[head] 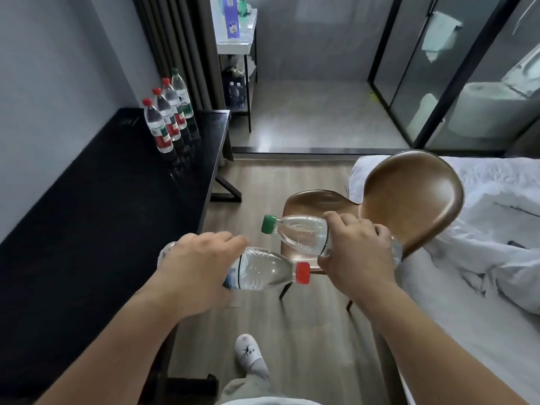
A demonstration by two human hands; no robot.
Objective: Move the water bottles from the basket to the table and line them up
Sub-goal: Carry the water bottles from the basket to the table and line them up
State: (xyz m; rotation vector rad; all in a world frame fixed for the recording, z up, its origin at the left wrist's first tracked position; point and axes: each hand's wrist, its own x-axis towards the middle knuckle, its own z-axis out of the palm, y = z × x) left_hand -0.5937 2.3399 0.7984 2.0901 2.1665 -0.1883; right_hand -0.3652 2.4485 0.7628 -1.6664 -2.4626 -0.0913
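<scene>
My left hand (196, 264) grips a clear water bottle with a red cap (264, 271), held sideways with the cap pointing right. My right hand (358, 252) holds another clear bottle with a green cap (298, 233), also on its side, cap pointing left. Both bottles hang in the air over the wooden floor, just right of the black table (96, 217). Several bottles (168, 118) stand upright in a row at the table's far end, three with red caps and the farthest with a green cap. No basket is in view.
A brown wooden chair (409, 197) stands right behind my hands, with a white bed (482, 244) beyond it to the right. My foot in a white slipper (249, 350) is on the floor below. A white shelf unit (236, 45) stands far back by dark curtains.
</scene>
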